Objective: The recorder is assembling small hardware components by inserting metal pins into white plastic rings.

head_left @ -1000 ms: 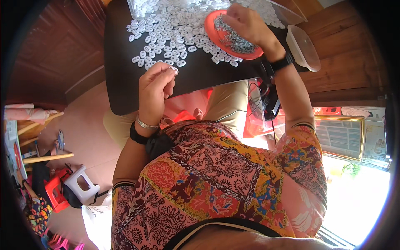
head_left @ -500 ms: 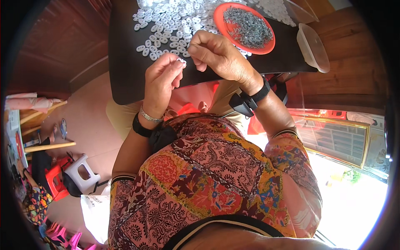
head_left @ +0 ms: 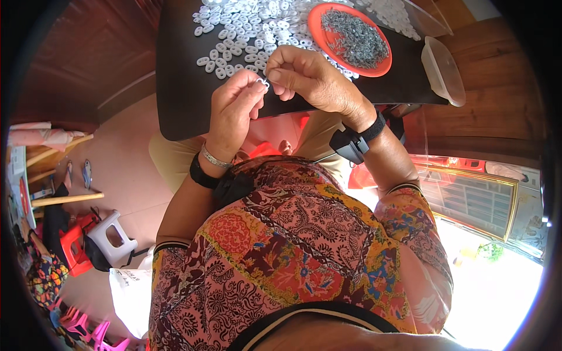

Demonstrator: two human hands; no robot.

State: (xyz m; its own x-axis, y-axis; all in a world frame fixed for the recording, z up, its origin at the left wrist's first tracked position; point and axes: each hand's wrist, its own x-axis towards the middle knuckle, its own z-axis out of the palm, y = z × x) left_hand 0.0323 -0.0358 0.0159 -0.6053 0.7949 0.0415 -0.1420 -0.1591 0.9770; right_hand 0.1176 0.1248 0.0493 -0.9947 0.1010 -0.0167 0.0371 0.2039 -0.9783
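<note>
Between the thumb and fingertips of my left hand (head_left: 233, 111) is a small white two-holed plastic piece (head_left: 264, 84). My right hand (head_left: 313, 81) is closed in a pinch just beside it, fingertips almost touching the piece. Whatever those right fingers hold is too small to make out. Beyond both hands, many similar white pieces (head_left: 234, 35) lie loose over the black table (head_left: 184, 105). A round red plate (head_left: 317, 32) heaped with small grey metal parts (head_left: 358, 44) stands beyond my right hand.
A clear plastic tub (head_left: 443, 73) sits at the table's right edge. More white pieces (head_left: 393, 17) lie at the far right. To my left on the floor are a grey stool (head_left: 111, 243), a red stool (head_left: 71, 251) and a white bag (head_left: 130, 295).
My right fingertips have come closer to the white piece in my left hand. The whole view has shifted slightly; the plate and loose pieces stay put on the table.
</note>
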